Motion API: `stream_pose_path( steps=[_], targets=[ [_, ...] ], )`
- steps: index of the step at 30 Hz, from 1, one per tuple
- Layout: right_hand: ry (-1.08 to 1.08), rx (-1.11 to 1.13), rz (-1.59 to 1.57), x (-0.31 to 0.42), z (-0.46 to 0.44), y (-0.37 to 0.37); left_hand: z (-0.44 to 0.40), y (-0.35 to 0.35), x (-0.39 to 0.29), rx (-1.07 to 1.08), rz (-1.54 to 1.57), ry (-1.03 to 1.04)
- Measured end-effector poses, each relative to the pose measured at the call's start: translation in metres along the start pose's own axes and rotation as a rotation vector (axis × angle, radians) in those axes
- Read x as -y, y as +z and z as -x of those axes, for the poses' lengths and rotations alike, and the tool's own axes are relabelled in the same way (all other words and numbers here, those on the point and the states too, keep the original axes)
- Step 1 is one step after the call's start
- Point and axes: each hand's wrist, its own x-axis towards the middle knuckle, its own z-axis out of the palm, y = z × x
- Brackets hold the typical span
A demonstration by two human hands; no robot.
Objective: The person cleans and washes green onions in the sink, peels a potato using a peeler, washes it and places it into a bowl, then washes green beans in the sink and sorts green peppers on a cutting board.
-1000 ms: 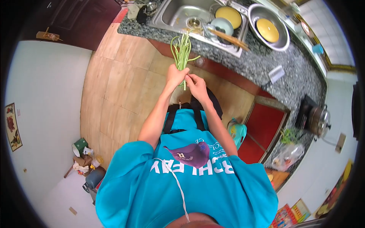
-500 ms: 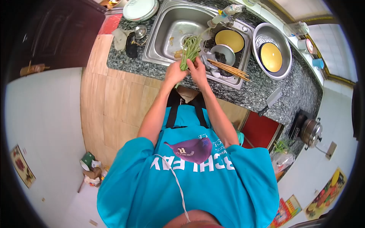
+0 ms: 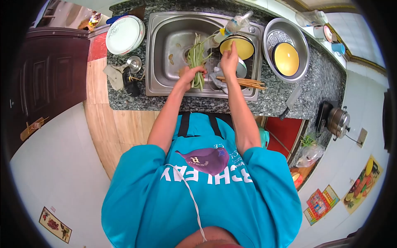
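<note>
My left hand [image 3: 192,77] is closed around a bunch of long green beans [image 3: 196,58], held over the front of the steel sink basin [image 3: 165,45]. The beans' far ends point toward the back of the basin. To the right, my right hand [image 3: 230,61] holds nothing that I can see, its fingers stretched out. It lies in front of a yellow bowl [image 3: 244,48] and covers part of it; whether it touches the bowl I cannot tell. Below that hand are a grey cloth [image 3: 218,78] and wooden chopsticks [image 3: 251,84]. A plastic bottle piece [image 3: 235,25] sits on the tap above the bowl.
White plates [image 3: 123,35] are stacked left of the sink, near a metal ladle [image 3: 134,64]. On the right stands a steel basin [image 3: 305,43] holding another yellow bowl [image 3: 286,59]. A knife [image 3: 293,97] lies by the counter's front edge. A lidded pot [image 3: 338,122] is farther right.
My right hand has let go of the beans and moved right and up toward the yellow bowl. My left hand keeps the bunch, now farther over the basin. The view has shifted.
</note>
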Motion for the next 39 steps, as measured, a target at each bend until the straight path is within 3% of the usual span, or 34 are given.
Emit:
stream_pose_path(
  steps=[4, 7, 9, 12, 13, 15, 17, 19, 21, 22, 24, 25, 26, 27, 28, 30, 31, 32, 35, 37, 38, 39],
  targets=[
    [-0.210, -0.034, 0.051, -0.014, -0.045, 0.004, -0.013, 0.012, -0.010, 0.083, 0.158, -0.010],
    [-0.073, 0.020, -0.118, -0.020, -0.064, 0.004, -0.015, 0.017, -0.019, 0.114, 0.109, 0.036],
    [-0.191, 0.348, 0.219, -0.019, -0.071, 0.000, -0.020, 0.018, -0.026, 0.121, 0.096, 0.055],
    [-0.103, 0.185, 0.071, 0.007, -0.050, 0.001, -0.025, 0.018, -0.023, 0.151, 0.047, 0.047],
    [-0.169, 0.078, -0.073, 0.019, -0.034, 0.000, -0.028, 0.017, -0.022, 0.122, 0.016, 0.056],
    [0.191, 0.091, -0.435, 0.022, 0.014, 0.020, -0.037, 0.008, -0.013, 0.088, -0.015, 0.061],
    [0.224, 0.246, -0.263, 0.012, 0.043, 0.054, -0.050, -0.004, 0.009, -0.093, -0.382, 0.264],
    [0.201, 0.275, -0.146, 0.009, 0.029, 0.068, -0.037, -0.010, 0.003, -0.044, -0.535, 0.226],
    [0.838, 0.396, -0.712, 0.030, -0.014, 0.059, -0.012, -0.002, -0.012, 0.003, -0.774, 0.147],
    [0.789, 0.293, -0.891, 0.013, -0.017, 0.064, -0.009, -0.006, -0.005, -0.004, -0.774, 0.140],
    [0.736, 0.327, -0.819, -0.013, -0.005, 0.076, -0.011, -0.011, 0.000, 0.097, -0.627, 0.255],
    [0.459, 0.142, -0.614, -0.022, 0.013, 0.089, -0.013, -0.008, -0.006, 0.102, -0.623, 0.266],
    [0.184, -0.034, -0.404, -0.022, 0.034, 0.100, -0.012, -0.004, -0.015, 0.003, -0.841, 0.259],
    [0.055, -0.013, -0.261, -0.001, 0.046, 0.086, -0.005, -0.004, -0.020, -0.099, -1.059, 0.237],
    [0.057, -0.010, -0.257, 0.002, 0.042, 0.081, 0.000, -0.006, -0.021, -0.203, -1.278, 0.211],
    [0.536, 0.349, -0.714, 0.004, 0.019, 0.070, -0.004, -0.021, -0.003, -0.196, -1.243, 0.296],
    [0.783, 0.381, -0.838, 0.010, 0.000, 0.060, 0.003, -0.022, 0.001, -0.194, -1.282, 0.381],
    [0.639, 0.329, -0.746, 0.010, -0.004, 0.058, 0.007, -0.024, 0.003, -0.191, -1.320, 0.469],
    [0.738, 0.317, -0.917, -0.005, -0.003, 0.060, 0.005, -0.017, -0.012, -0.215, -1.410, 0.391],
    [0.370, 0.296, -0.678, -0.017, 0.012, 0.064, -0.001, -0.014, -0.018, -0.211, -1.461, 0.304],
    [0.216, 0.250, -0.374, -0.046, 0.019, 0.078, -0.004, -0.014, -0.019, -0.201, -1.519, 0.255],
    [0.163, 0.239, -0.297, -0.034, 0.022, 0.071, -0.007, -0.014, -0.019, -0.191, -1.578, 0.207]
  ],
)
